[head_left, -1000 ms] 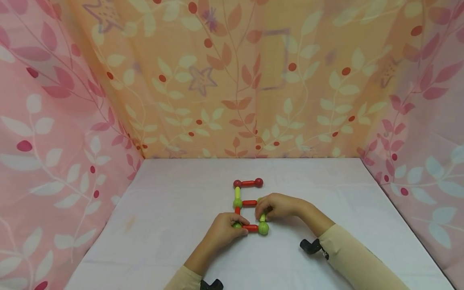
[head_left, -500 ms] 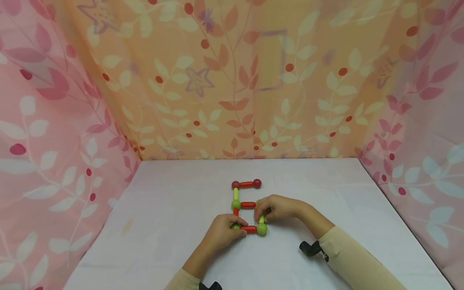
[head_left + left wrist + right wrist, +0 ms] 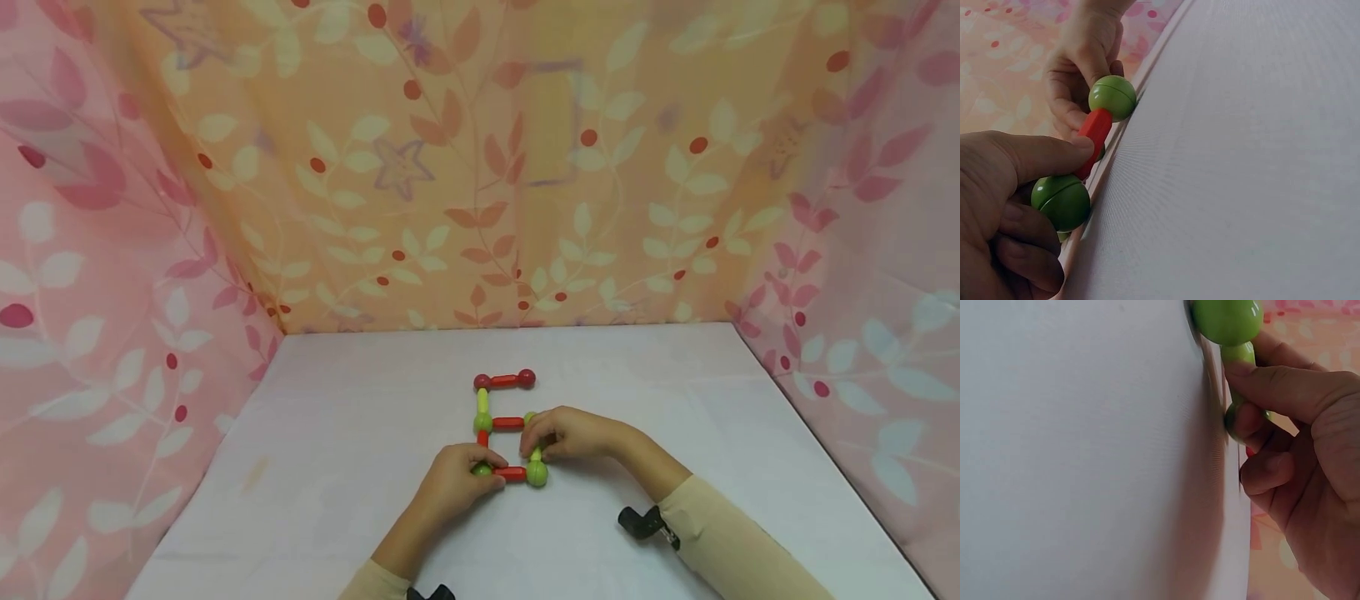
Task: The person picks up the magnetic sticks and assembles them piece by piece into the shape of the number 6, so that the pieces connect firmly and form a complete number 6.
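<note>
A figure of wooden balls and rods, outlined like a 6, lies on the white table [image 3: 337, 500]. My left hand [image 3: 455, 481] holds its near left corner, the thumb on the near red rod [image 3: 1093, 140] and the fingers curled by a dark green ball [image 3: 1061, 203]. On the figure's right side, my right hand [image 3: 573, 432] pinches a yellow-green rod [image 3: 1238, 355] between thumb and fingers. That rod joins the near right green ball [image 3: 537, 474] to another green ball [image 3: 531, 417], partly hidden by the hand.
At the figure's far end a red rod [image 3: 505, 381] links two dark red balls, one being the right-hand ball [image 3: 527, 378]. Leaf-patterned cloth [image 3: 405, 250] rises behind the table and along both sides. Black wrist devices, such as the right one [image 3: 640, 523], sit at the sleeves.
The head view has shifted slightly, so the figure and hands appear a little further left. Both hands keep their places on the figure, which looks unchanged.
</note>
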{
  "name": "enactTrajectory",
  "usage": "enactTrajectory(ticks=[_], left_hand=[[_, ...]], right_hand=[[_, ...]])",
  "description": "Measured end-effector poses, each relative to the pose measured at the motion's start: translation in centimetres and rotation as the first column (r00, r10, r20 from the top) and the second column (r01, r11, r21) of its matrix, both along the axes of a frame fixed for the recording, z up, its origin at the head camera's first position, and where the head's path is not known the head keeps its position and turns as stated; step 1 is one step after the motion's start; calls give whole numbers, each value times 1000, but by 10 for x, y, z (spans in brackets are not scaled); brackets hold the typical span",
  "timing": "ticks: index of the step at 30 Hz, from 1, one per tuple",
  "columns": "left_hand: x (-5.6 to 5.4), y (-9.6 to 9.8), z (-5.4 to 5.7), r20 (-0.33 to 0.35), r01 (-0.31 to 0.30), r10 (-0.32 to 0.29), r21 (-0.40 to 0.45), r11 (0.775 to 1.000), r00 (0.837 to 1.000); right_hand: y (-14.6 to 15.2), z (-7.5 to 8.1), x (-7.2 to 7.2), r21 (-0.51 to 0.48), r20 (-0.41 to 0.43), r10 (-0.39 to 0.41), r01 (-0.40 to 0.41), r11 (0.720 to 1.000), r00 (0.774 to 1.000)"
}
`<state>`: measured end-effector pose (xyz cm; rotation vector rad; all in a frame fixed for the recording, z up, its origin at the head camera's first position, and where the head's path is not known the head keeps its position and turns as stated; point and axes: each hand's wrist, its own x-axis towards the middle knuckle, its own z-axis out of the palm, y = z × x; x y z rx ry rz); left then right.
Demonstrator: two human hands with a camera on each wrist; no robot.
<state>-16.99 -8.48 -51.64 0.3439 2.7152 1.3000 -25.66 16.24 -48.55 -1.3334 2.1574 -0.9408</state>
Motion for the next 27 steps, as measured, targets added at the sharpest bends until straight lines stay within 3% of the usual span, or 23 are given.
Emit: enactTrajectory(ticks=[12, 18, 27], left_hand=[[1, -5, 4, 18, 22, -22, -21, 1000, 1000], [-1, -10, 13, 18, 35, -35, -21, 999, 999], [-7, -26, 24, 43, 33, -30, -74, 997, 999]], right_hand=[[0, -5, 12, 5, -97, -127, 128, 992, 987], [4, -2, 21, -30, -144, -164, 161, 986, 976], [12, 4, 33, -54, -206, -271, 266, 963, 940]])
